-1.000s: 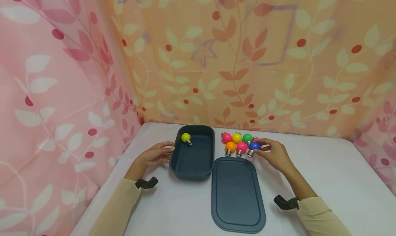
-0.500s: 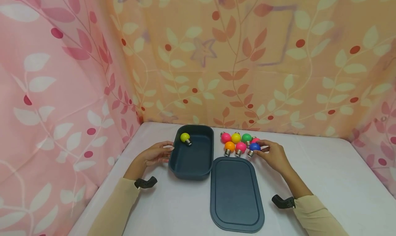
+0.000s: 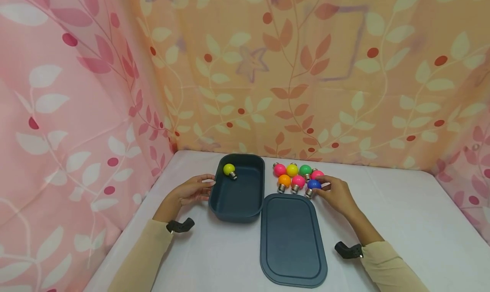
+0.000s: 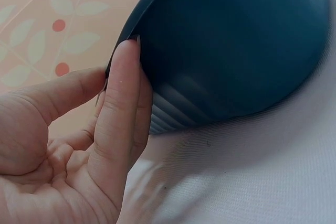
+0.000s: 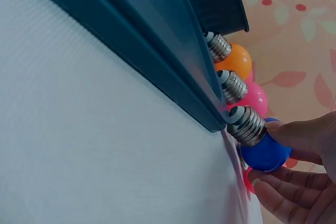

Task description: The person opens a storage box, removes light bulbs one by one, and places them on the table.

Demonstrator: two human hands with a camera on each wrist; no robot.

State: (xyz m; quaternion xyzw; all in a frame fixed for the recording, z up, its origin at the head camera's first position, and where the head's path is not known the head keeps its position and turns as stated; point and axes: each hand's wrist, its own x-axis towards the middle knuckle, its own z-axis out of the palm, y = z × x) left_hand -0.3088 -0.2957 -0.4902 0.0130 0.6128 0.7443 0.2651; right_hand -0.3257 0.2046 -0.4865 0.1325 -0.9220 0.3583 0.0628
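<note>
My left hand (image 3: 193, 189) holds the left edge of a dark blue-grey storage box (image 3: 237, 219). In the left wrist view its fingers (image 4: 126, 72) lie on the box's outer wall, with the thumb at the rim. Inside the box lies one yellow-green light bulb (image 3: 229, 169). My right hand (image 3: 337, 194) pinches a blue light bulb (image 3: 314, 185) by its round globe, thumb on one side and fingers on the other. The bulb's metal screw base (image 5: 247, 126) points away from the palm, close beside the lid's corner in the right wrist view.
Right of the box sit several coloured bulbs, among them an orange bulb (image 3: 284, 181), a yellow bulb (image 3: 292, 170) and a green bulb (image 3: 305, 170). In front of them the matching lid (image 3: 294, 241) lies flat on the white tablecloth (image 3: 222, 258). A flowered curtain (image 3: 229, 92) hangs behind.
The blue bulb has shifted slightly toward me in my right hand, uncovering more of the pink bulb behind it. My left hand stays at the box.
</note>
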